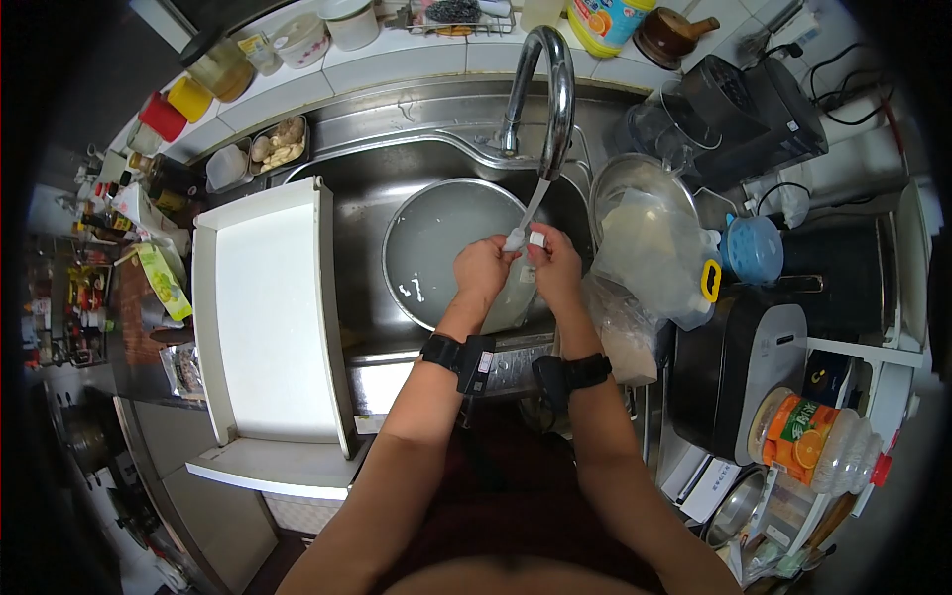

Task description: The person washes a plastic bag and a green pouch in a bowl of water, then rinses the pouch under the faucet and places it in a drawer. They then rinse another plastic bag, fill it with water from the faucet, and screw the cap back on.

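Water runs from the chrome faucet point(557, 109) in a stream over my two hands. They meet above the right side of a round metal basin point(390, 268) of cloudy water, which sits in the steel sink point(357, 203). My left hand point(480, 270) is closed, its fingertips pinching something small and whitish under the stream that splashing water blurs. A small white square-edged piece point(536, 238) is held between the thumb and fingers of my right hand point(557, 266). A few white bits float at the basin's lower left.
A white drawer-like tray point(268, 317) lies across the sink's left side. To the right are a metal bowl point(605, 178), clear plastic bags point(645, 253) and a blue-lidded container point(752, 248). Jars and a yellow bottle point(603, 25) line the back ledge. An orange-labelled bottle point(808, 436) stands lower right.
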Action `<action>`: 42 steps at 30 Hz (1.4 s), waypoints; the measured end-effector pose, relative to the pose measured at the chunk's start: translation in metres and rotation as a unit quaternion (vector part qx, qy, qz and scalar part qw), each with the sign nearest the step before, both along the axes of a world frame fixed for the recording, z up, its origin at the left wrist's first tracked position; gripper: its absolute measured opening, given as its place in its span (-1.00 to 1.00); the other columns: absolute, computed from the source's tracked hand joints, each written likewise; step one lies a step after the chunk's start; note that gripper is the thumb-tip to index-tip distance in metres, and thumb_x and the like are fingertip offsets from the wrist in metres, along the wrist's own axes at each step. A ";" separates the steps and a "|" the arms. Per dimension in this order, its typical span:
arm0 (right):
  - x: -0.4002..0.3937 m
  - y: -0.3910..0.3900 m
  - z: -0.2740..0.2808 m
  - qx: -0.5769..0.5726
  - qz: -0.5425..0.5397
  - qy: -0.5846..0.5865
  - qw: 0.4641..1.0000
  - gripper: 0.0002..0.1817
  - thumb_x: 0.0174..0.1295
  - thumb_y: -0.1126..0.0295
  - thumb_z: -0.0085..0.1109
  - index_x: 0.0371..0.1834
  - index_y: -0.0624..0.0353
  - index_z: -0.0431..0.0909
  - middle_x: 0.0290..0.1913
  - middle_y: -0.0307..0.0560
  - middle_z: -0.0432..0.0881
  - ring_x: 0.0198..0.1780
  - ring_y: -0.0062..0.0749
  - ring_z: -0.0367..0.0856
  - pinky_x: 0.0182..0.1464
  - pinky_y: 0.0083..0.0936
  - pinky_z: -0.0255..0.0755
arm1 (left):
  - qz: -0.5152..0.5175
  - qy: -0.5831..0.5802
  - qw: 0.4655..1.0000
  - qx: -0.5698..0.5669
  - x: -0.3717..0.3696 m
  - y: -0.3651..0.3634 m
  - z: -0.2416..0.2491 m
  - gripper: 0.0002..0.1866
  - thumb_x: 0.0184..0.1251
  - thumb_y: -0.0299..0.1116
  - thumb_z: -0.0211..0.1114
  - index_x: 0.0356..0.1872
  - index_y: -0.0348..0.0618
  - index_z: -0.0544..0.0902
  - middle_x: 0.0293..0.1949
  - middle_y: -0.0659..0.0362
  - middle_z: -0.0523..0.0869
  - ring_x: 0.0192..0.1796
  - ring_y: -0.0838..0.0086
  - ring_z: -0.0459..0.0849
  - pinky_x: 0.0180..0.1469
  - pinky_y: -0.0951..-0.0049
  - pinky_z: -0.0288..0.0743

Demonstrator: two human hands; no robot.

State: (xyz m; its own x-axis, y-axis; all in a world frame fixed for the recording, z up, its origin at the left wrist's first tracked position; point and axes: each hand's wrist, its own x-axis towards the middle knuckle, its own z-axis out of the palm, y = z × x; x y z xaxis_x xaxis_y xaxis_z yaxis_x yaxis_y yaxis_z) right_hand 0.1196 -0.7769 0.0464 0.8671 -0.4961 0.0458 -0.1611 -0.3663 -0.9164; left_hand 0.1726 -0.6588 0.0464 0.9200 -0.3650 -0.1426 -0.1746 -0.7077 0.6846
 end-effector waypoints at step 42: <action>0.007 -0.008 0.006 -0.025 0.043 0.011 0.999 -0.73 0.10 0.65 0.07 -0.09 0.23 0.45 -0.30 -0.15 0.60 -0.30 -0.59 0.56 -0.22 -0.65 0.41 | -0.010 -0.007 1.000 -0.001 -0.002 -0.001 0.001 -0.75 0.05 -0.10 0.30 -0.28 0.07 0.67 -0.48 0.09 0.67 -0.36 0.18 0.64 -0.31 0.26 0.47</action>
State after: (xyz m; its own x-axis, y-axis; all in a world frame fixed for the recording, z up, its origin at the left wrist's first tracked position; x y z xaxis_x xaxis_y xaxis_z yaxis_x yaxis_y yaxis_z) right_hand 0.1271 -0.7847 0.0521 0.9078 -0.4164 0.0496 -0.1462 -0.4253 -0.8932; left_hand 0.1702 -0.6597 0.0474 0.9142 -0.3846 -0.1279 -0.1995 -0.7018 0.6839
